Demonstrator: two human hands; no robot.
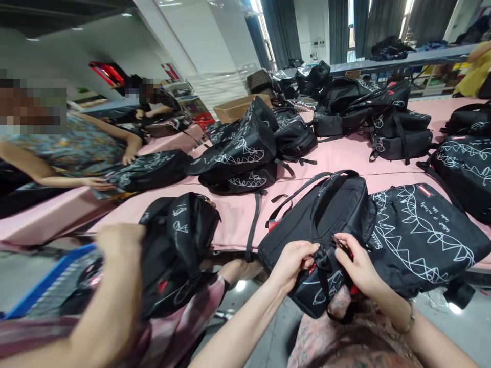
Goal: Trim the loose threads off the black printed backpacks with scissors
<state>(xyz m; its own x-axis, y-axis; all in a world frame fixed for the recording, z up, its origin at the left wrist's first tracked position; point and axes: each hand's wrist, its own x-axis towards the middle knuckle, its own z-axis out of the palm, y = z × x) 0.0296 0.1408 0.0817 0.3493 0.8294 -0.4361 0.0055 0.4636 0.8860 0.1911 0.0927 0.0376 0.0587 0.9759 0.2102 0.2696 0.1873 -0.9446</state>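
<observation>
A black backpack (291, 230) with white scribble print lies tilted at the pink table's front edge, its lower end toward my body. My left hand (295, 263) is closed in a pinch on a black strap (322, 258) at the backpack's side. Just to the right, my right hand (356, 263) is closed around a small dark tool (343, 246) with a pointed end, possibly thread snips; the fingers hide most of it. Both hands are close together over the strap. Red trim shows beneath the fingers.
Another printed backpack (422, 230) lies against the right side. Stacked backpacks (245, 148) cover the pink table (299, 179) farther back. At left, a co-worker's blurred arm (115, 291) is beside a black backpack (176, 240) and a blue crate (49, 278). Another person handles a bag beyond.
</observation>
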